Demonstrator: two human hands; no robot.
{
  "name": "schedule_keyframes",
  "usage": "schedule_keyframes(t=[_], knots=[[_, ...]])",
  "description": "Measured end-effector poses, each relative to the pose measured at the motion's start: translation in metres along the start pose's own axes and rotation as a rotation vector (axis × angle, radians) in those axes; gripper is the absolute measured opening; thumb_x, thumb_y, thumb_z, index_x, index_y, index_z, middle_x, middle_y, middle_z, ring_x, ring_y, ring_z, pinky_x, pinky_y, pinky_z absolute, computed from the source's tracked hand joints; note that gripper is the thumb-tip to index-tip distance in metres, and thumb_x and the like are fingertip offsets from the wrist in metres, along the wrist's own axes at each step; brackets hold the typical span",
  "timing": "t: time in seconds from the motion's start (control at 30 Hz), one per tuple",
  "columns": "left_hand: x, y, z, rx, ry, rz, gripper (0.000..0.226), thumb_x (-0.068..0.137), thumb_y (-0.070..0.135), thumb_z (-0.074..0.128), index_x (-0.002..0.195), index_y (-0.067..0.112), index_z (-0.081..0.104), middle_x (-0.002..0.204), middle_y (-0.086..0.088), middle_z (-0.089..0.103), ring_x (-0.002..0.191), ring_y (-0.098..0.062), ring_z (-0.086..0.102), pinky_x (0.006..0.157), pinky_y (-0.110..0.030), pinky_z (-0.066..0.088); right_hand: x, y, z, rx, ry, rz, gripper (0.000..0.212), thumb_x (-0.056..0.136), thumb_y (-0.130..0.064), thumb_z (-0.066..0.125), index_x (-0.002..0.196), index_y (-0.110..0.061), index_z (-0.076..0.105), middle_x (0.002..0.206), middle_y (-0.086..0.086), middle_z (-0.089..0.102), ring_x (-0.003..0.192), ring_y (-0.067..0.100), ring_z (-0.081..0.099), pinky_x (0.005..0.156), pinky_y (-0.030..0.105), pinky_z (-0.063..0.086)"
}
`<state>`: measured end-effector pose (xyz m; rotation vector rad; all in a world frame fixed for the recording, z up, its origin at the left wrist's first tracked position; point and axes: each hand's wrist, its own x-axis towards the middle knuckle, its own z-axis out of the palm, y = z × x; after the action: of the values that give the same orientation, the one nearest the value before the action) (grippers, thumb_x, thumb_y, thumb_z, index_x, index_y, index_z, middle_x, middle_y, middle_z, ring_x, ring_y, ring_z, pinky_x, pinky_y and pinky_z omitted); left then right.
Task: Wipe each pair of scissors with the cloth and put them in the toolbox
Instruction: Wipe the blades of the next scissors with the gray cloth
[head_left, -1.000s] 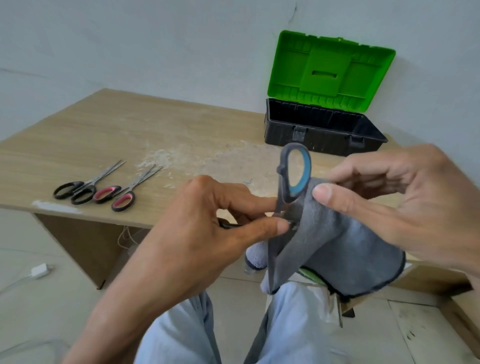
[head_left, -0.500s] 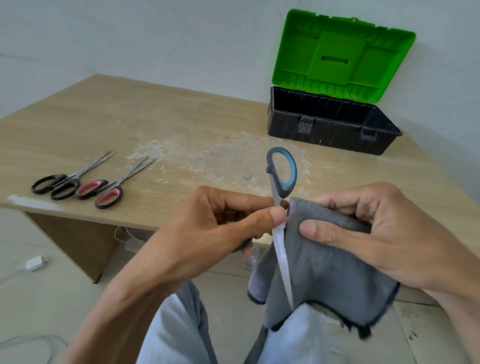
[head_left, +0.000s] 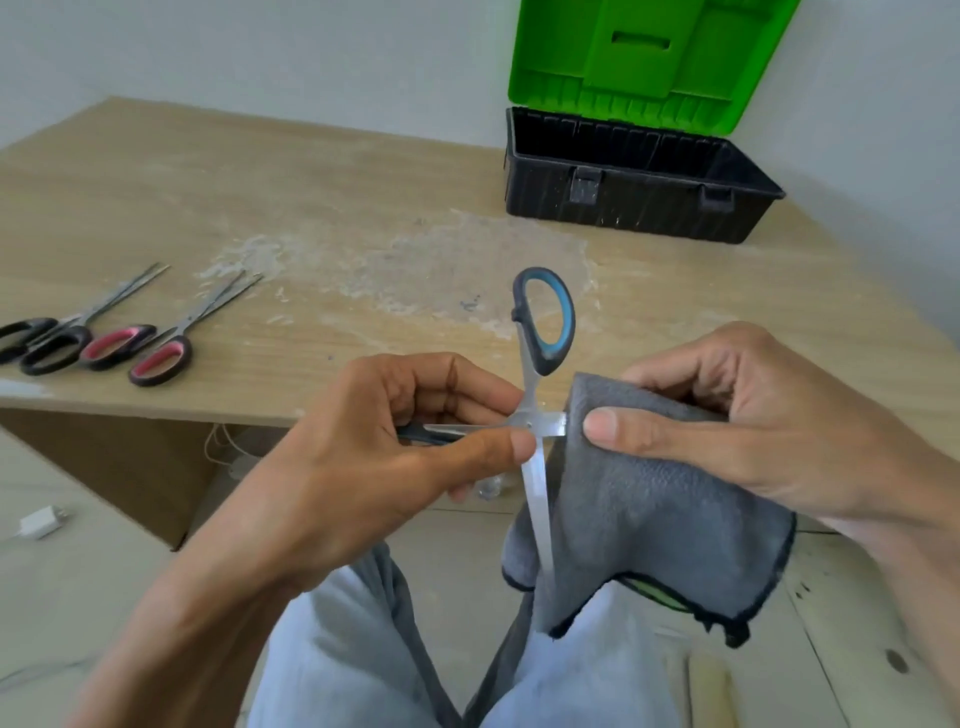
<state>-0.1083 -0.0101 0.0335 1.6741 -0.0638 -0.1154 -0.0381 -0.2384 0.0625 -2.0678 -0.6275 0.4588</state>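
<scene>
Blue-and-grey scissors (head_left: 543, 332) are spread wide open in front of the table edge, one handle loop up, one blade pointing down. My left hand (head_left: 374, 457) pinches them at the pivot, with the other handle inside its palm. My right hand (head_left: 753, 426) grips the grey cloth (head_left: 660, 525) folded round the blade that points right. Black-handled scissors (head_left: 47, 345) and red-and-black scissors (head_left: 140, 356) lie on the table's left side. The toolbox (head_left: 634, 192), black with an open green lid, stands at the back right.
The wooden table (head_left: 322, 208) has a whitish scuffed patch in its middle. A white charger (head_left: 41, 521) with a cable lies on the floor at left. My knees in light trousers are below the hands.
The scissors have opened wide, with one blade now pointing right into the cloth. The right hand's cloth grip shifted onto that blade. The camera tilted down and closer.
</scene>
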Motion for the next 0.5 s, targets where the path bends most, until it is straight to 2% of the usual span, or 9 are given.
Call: schedule_keyframes(t=[0.07, 0.17, 0.27, 0.37, 0.5], knots=[[0.000, -0.001, -0.001, 0.000, 0.007, -0.009, 0.018, 0.073, 0.019, 0.081, 0.090, 0.012, 0.076, 0.079, -0.005, 0.075, 0.053, -0.005, 0.060, 0.057, -0.014, 0.048, -0.001, -0.001, 0.003, 0.021, 0.004, 0.001, 0.021, 0.084, -0.038, 0.076, 0.085, -0.020, 0.086, 0.079, 0.012, 0.080, 0.074, 0.039, 0.075, 0.064, 0.043, 0.057], [0.001, 0.000, 0.001, 0.018, 0.003, -0.011, 0.015, 0.074, 0.017, 0.080, 0.087, 0.011, 0.074, 0.074, -0.002, 0.073, 0.052, -0.003, 0.059, 0.055, -0.013, 0.047, 0.004, -0.002, 0.012, 0.011, 0.005, -0.015, 0.028, 0.085, -0.040, 0.076, 0.079, -0.014, 0.084, 0.070, 0.019, 0.073, 0.059, 0.035, 0.065, 0.056, 0.033, 0.045], [-0.003, -0.002, -0.003, 0.042, -0.005, -0.022, 0.014, 0.072, 0.022, 0.081, 0.082, 0.015, 0.075, 0.071, 0.000, 0.071, 0.053, -0.004, 0.059, 0.056, -0.014, 0.047, 0.010, 0.000, 0.017, -0.001, -0.035, -0.001, 0.040, 0.086, -0.042, 0.075, 0.078, -0.004, 0.081, 0.067, 0.028, 0.064, 0.053, 0.032, 0.054, 0.053, 0.035, 0.038], [-0.008, -0.008, -0.011, 0.009, 0.004, -0.056, 0.017, 0.068, 0.026, 0.082, 0.081, 0.017, 0.076, 0.074, -0.003, 0.072, 0.055, -0.011, 0.058, 0.056, -0.017, 0.048, 0.012, 0.003, 0.015, -0.002, -0.092, 0.020, 0.038, 0.089, -0.050, 0.076, 0.086, -0.014, 0.086, 0.074, 0.024, 0.074, 0.062, 0.045, 0.066, 0.053, 0.044, 0.046], [-0.006, -0.012, -0.008, 0.025, 0.001, -0.080, 0.015, 0.069, 0.025, 0.083, 0.081, 0.017, 0.075, 0.072, -0.003, 0.072, 0.054, -0.010, 0.059, 0.056, -0.015, 0.048, 0.011, 0.009, 0.012, -0.030, -0.092, 0.053, 0.043, 0.086, -0.057, 0.077, 0.086, -0.015, 0.086, 0.074, 0.029, 0.072, 0.059, 0.048, 0.061, 0.053, 0.041, 0.042]])
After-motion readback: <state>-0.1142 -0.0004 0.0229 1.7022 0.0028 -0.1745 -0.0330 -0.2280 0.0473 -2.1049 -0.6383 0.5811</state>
